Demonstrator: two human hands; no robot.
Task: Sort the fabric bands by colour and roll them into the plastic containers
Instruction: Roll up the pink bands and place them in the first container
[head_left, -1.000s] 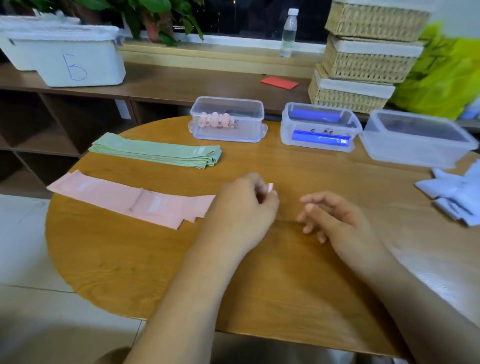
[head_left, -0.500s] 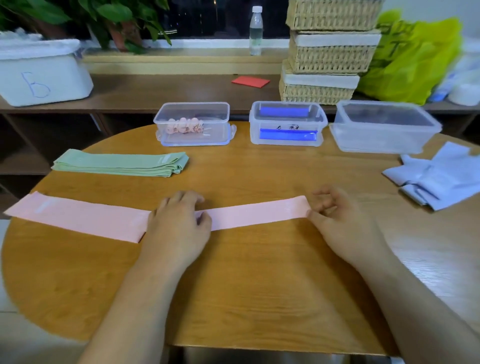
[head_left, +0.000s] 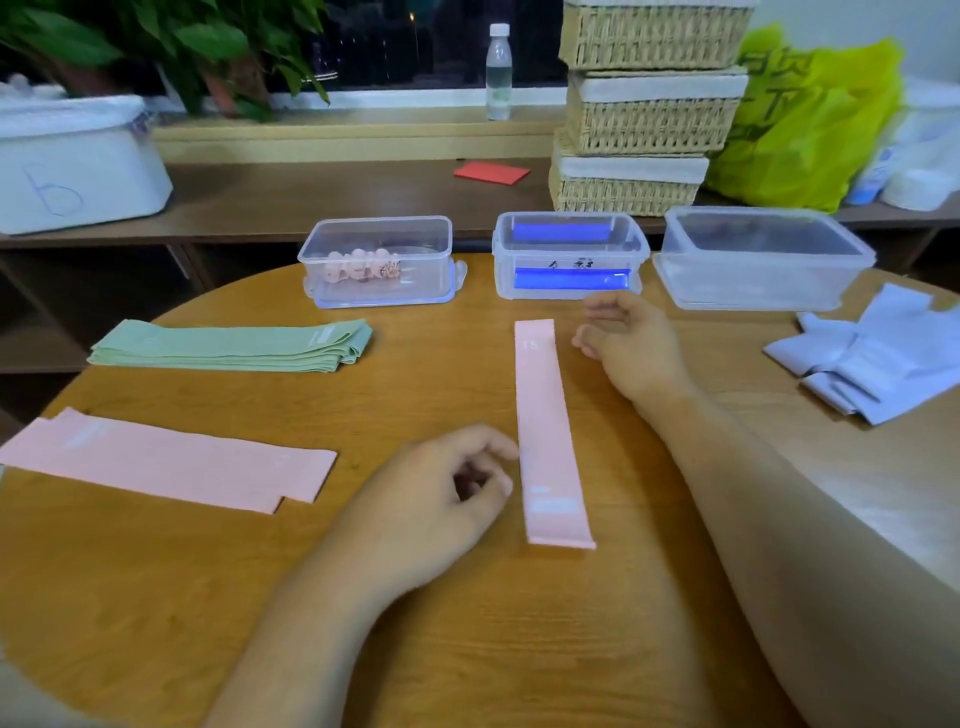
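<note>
The round wooden bench (head_left: 467, 649) fills most of my view. On it the pink stack (head_left: 156, 462) lies near left, the green stack (head_left: 234, 348) beyond it, and a loose pale blue pile (head_left: 872, 364) at the right edge. The single pink band (head_left: 550, 431) lies flat at the centre, running near to far, its far end short of the middle container (head_left: 569, 257).

My left hand (head_left: 441, 499) sits just beside the band's near end, its grip loosely curled on nothing, one fingertip at the band's edge; my right hand (head_left: 628, 338) is just right of the far end, its grip slack and apart, clear of the cloth.

The risks, as I judge them: the band lies slightly askew, so a roll begun from one corner would cone and spring loose; the smooth wood may let the cloth slide rather than turn; and the finished roll belongs in the left container (head_left: 376, 260), which holds pink rolls, not the middle one, where blue shows, nor the right container (head_left: 763, 260).

Behind the bench, a long brown shelf (head_left: 311, 192) carries a white bin (head_left: 72, 161), stacked wicker baskets (head_left: 649, 114), a yellow-green bag (head_left: 810, 119) and a red card (head_left: 491, 172). On the sill above are a plant (head_left: 156, 47) and a bottle (head_left: 498, 73) against a dark window.
</note>
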